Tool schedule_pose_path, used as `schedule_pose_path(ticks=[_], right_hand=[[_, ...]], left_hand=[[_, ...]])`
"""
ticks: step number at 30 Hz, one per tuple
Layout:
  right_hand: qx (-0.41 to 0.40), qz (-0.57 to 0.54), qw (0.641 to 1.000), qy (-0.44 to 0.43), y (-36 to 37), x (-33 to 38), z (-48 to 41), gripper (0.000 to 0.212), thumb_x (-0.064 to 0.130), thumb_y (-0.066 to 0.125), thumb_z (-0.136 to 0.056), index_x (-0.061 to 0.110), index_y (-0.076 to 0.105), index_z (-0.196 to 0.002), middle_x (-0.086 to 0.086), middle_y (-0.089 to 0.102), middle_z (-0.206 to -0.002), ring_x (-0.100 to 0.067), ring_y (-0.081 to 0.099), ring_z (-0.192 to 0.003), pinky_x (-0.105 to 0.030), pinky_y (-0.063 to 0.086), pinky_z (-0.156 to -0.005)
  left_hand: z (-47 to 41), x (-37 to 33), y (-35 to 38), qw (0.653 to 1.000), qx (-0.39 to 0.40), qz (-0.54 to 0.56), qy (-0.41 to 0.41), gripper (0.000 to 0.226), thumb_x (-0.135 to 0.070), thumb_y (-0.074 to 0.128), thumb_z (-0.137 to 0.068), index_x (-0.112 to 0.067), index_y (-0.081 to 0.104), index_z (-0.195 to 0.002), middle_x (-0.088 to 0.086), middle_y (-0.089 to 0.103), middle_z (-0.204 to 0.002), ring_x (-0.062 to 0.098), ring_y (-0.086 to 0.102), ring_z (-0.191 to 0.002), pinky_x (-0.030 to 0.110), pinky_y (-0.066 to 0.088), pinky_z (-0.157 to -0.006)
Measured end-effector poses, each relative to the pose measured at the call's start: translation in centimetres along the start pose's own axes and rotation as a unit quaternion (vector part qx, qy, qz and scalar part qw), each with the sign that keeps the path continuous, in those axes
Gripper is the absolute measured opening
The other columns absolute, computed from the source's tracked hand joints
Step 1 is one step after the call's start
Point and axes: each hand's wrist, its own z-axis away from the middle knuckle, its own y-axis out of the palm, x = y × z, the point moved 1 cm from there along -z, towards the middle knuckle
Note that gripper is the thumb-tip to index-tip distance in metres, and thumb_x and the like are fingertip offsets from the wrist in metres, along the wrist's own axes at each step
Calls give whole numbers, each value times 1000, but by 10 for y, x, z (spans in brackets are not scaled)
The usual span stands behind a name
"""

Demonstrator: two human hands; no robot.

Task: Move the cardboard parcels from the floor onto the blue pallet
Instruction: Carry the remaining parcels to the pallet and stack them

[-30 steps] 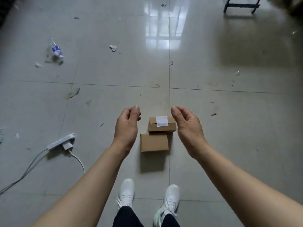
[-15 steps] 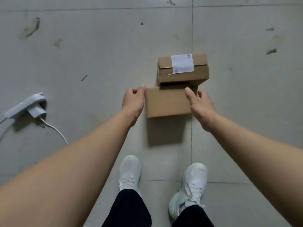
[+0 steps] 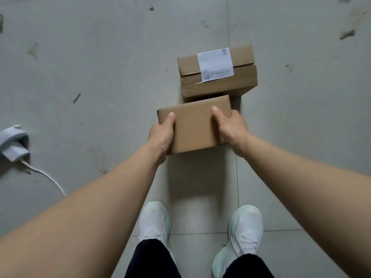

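Both the left hand [image 3: 161, 135] and right hand [image 3: 230, 127], merely alongside before, now clasp the plain parcel [image 3: 193, 127], ready for lifting.

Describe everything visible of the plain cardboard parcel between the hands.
The plain parcel is a closed rectangular box of smooth brown cardboard, its top face bare of label. It lies level, nearer the person than the labelled parcel, covering that one's near edge. The left hand grips its left side, the right hand its right, thumbs on top. Whether it touches the floor is unclear.
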Motion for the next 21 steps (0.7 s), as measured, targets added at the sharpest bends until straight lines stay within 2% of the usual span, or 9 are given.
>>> schedule_pose_path(ticks=[3, 6, 8, 11, 14, 18, 21], right_hand=[[-3, -26, 1000, 9, -11, 15, 35, 60, 51, 51, -91, 9, 44, -133, -8, 56, -127, -25, 54, -111, -39, 44, -99], [7, -60, 998, 10, -32, 44, 77, 53, 48, 52, -92, 11, 47, -130, -5, 58, -124, -19, 53, -103, -31, 43, -93], [6, -73, 997, -6, -51, 75, 106, 53, 48, 52, -92, 12, 47, -131, -3, 58, -126, -17, 54, -107, -31, 42, -97], [-6, -78, 996, -41, -88, 132, 152, 65, 53, 51, -90, 12, 40, -139, -4, 53, -135, -22, 51, -122, -38, 39, -106], [-36, -94, 991, -90, -132, 192, 202, 61, 50, 51, -92, 11, 42, -138, -4, 52, -136, -22, 49, -124, -32, 37, -106], [-61, -136, 981, -123, -189, 258, 277, 66, 51, 50, -92, 11, 37, -142, -5, 49, -140, -22, 48, -126, -37, 37, -108], [-74, -158, 974, -142, -230, 293, 337, 70, 55, 48, -91, 13, 33, -145, -5, 45, -144, -23, 45, -130, -42, 36, -109]], left_hand=[[37, -12, -15, 1000, -6, -10, -4, 42, -47, 46, -95, -14, 53, -118, 2, 59, -103, 19, 57, -84, 27, 41, -64], [82, -42, -32, 1000, 1, -7, 10, 34, -46, 44, -97, -18, 54, -113, 0, 62, -101, 14, 58, -81, 26, 41, -60], [115, -75, -45, 1000, -4, -6, 29, 33, -46, 45, -97, -18, 54, -111, -4, 60, -94, 10, 56, -77, 26, 41, -58], [169, -139, -61, 997, -14, -15, 79, 37, -46, 46, -96, -15, 54, -114, -2, 58, -99, 10, 55, -78, 26, 40, -57], [231, -207, -75, 989, -11, -14, 146, 39, -45, 46, -96, -13, 55, -118, -1, 60, -105, 12, 56, -83, 25, 40, -57], [324, -276, -90, 978, -1, -3, 208, 43, -44, 49, -95, -10, 58, -119, 3, 63, -112, 16, 61, -94, 27, 46, -67], [397, -317, -99, 971, 0, -3, 241, 44, -45, 49, -95, -10, 54, -120, 4, 61, -113, 18, 59, -96, 28, 47, -69]])
